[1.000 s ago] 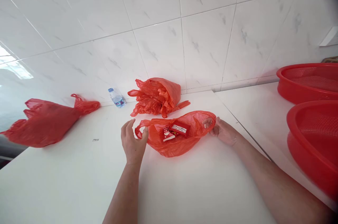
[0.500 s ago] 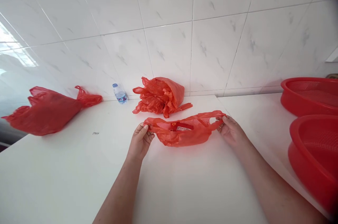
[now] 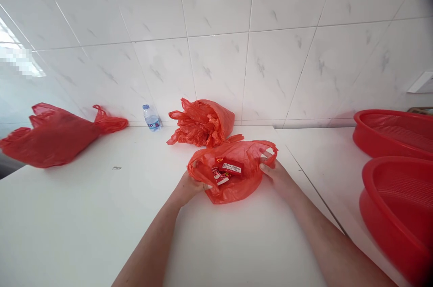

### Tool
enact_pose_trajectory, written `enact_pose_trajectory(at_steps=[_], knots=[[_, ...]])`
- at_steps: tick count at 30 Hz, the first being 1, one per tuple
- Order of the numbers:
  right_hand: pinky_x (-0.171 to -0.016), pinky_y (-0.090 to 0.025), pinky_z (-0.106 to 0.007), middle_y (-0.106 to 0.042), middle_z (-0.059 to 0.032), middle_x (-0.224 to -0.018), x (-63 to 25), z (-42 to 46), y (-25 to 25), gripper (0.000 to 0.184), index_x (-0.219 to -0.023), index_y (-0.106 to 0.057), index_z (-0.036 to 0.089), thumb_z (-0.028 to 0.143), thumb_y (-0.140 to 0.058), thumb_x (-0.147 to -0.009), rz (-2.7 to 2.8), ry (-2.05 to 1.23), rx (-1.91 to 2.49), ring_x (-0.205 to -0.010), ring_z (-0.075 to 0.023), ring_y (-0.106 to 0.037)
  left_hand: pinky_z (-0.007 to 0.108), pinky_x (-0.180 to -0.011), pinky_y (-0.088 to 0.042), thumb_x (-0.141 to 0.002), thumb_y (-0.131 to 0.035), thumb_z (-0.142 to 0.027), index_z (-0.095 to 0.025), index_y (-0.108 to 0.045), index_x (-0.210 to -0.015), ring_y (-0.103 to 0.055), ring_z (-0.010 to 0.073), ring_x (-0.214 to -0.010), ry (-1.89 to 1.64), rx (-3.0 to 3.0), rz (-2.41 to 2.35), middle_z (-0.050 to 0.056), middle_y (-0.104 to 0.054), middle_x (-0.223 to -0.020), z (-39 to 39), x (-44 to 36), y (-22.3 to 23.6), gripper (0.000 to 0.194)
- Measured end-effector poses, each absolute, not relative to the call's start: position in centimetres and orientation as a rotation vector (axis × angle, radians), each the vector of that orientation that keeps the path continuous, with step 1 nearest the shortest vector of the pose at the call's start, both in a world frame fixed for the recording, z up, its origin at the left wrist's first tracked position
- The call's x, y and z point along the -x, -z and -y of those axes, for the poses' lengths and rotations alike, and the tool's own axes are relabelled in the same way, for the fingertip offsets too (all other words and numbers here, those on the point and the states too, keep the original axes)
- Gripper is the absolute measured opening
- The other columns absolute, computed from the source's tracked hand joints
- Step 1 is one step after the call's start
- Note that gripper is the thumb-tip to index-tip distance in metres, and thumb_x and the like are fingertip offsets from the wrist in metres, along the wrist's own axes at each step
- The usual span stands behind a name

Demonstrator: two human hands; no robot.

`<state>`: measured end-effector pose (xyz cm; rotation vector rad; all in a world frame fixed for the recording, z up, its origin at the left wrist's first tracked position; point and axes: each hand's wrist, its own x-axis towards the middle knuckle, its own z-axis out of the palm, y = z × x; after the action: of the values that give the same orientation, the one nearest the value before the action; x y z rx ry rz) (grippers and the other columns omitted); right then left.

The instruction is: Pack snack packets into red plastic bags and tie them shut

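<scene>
A thin red plastic bag [image 3: 233, 190] lies on the white counter [image 3: 101, 215] in front of me, its mouth spread wide. Inside it lie small red and white packets [image 3: 227, 170]. My left hand [image 3: 189, 186] grips the bag's left edge, fingers curled into the plastic. At the bag's right edge my right hand [image 3: 274, 173] pinches the handle loop. Both hands hold the bag apart.
A bundle of crumpled red bags [image 3: 203, 122] sits just behind, against the tiled wall. A small water bottle [image 3: 151, 118] stands to its left. A filled red bag [image 3: 50, 134] lies at far left. Two red mesh baskets [image 3: 399, 196] occupy the right side.
The bag was stretched flat and narrow between my hands half a second ago; now my hands have come closer together and its mouth gapes, showing the packets.
</scene>
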<state>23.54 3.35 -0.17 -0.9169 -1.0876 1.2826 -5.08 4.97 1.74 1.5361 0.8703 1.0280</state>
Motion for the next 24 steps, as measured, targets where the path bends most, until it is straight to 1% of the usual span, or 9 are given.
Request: enact_pose_trajectory(at_steps=[2,4,7,10,13,16,19,22,24], knots=[[-0.085,-0.048,-0.036,-0.068,-0.0056,-0.102,-23.8,-3.6,0.6,0.050,-0.109,-0.064,0.025,0.047,-0.076,-0.065,1.000,-1.238,1.041,-0.096,-0.0224,-0.063,0.034,-0.070,-0.052,-0.063,-0.074,-0.025,-0.020,-0.067,-0.090,-0.063,0.0263,-0.088,-1.118,-1.542,-1.016,0.007,-0.068,-0.092,-5.0,4.3,-1.4,0.028],[-0.075,-0.050,-0.033,-0.068,-0.0044,-0.086,-24.4,-3.8,0.5,0.039,-0.092,-0.068,0.023,0.052,-0.072,-0.067,0.924,-1.175,1.084,-0.082,-0.0202,-0.063,0.030,-0.063,-0.050,-0.067,-0.070,-0.027,-0.018,-0.067,-0.076,-0.062,0.0220,-0.075,-1.213,-1.482,-1.105,0.004,-0.067,-0.076,-5.1,4.1,-1.2,0.014],[-0.069,-0.050,-0.031,-0.063,-0.0010,-0.073,-25.8,-4.0,-0.3,0.032,-0.078,-0.067,0.025,0.057,-0.065,-0.073,0.840,-1.087,0.932,-0.073,-0.0176,-0.061,0.029,-0.062,-0.049,-0.070,-0.067,-0.032,-0.016,-0.066,-0.080,-0.061,0.0195,-0.074,-1.381,-1.264,-0.993,0.004,-0.066,-0.078,-5.3,4.7,-1.2,0.018],[-0.080,-0.049,-0.032,-0.064,-0.0003,-0.084,-26.9,-3.8,-0.8,0.028,-0.069,-0.063,0.028,0.054,-0.060,-0.078,0.790,-1.060,0.798,-0.088,-0.0183,-0.060,0.026,-0.061,-0.049,-0.070,-0.069,-0.032,-0.018,-0.063,-0.079,-0.059,0.0152,-0.069,-1.477,-1.069,-0.803,0.001,-0.064,-0.076,-5.6,5.3,-1.2,0.017],[-0.089,-0.047,-0.039,-0.061,0.0004,-0.116,-27.1,-3.4,-0.4,0.031,-0.085,-0.065,0.033,0.062,-0.055,-0.077,0.842,-1.134,0.768,-0.111,-0.0225,-0.054,0.026,-0.059,-0.048,-0.070,-0.068,-0.031,-0.019,-0.061,-0.078,-0.059,0.0142,-0.067,-1.445,-0.970,-0.755,0.000,-0.063,-0.077,-5.9,5.5,-0.9,0.017],[-0.093,-0.044,-0.044,-0.047,-0.0013,-0.138,-26.2,-2.8,-0.3,0.060,-0.115,-0.056,0.038,0.073,-0.058,-0.066,0.992,-1.273,0.741,-0.124,-0.0274,-0.046,0.030,-0.063,-0.051,-0.074,-0.064,-0.037,-0.019,-0.061,-0.084,-0.063,0.0187,-0.072,-1.359,-0.890,-0.775,0.004,-0.065,-0.083,-6.1,5.3,-0.6,0.021],[-0.093,-0.044,-0.044,-0.049,-0.0059,-0.136,-24.3,-2.5,-0.8,0.076,-0.122,-0.052,0.035,0.068,-0.070,-0.056,1.168,-1.394,0.770,-0.121,-0.0300,-0.047,0.033,-0.067,-0.053,-0.074,-0.065,-0.036,-0.017,-0.061,-0.083,-0.065,0.0220,-0.078,-1.297,-0.812,-0.780,0.006,-0.067,-0.083,-5.9,5.0,-0.5,0.021],[-0.088,-0.047,-0.042,-0.059,-0.0087,-0.122,-22.5,-2.7,-1.0,0.066,-0.115,-0.058,0.031,0.058,-0.076,-0.057,1.225,-1.447,0.814,-0.110,-0.0297,-0.055,0.034,-0.069,-0.053,-0.076,-0.063,-0.035,-0.017,-0.063,-0.082,-0.066,0.0231,-0.079,-1.214,-0.778,-0.713,0.008,-0.068,-0.084,-5.5,4.6,-0.7,0.019],[-0.081,-0.049,-0.039,-0.066,-0.0078,-0.104,-21.8,-3.0,-0.7,0.053,-0.107,-0.062,0.028,0.053,-0.076,-0.061,1.162,-1.478,0.867,-0.095,-0.0268,-0.061,0.036,-0.068,-0.053,-0.077,-0.061,-0.037,-0.016,-0.064,-0.082,-0.066,0.0238,-0.076,-1.154,-0.765,-0.673,0.009,-0.068,-0.082,-5.2,4.4,-0.8,0.022]])
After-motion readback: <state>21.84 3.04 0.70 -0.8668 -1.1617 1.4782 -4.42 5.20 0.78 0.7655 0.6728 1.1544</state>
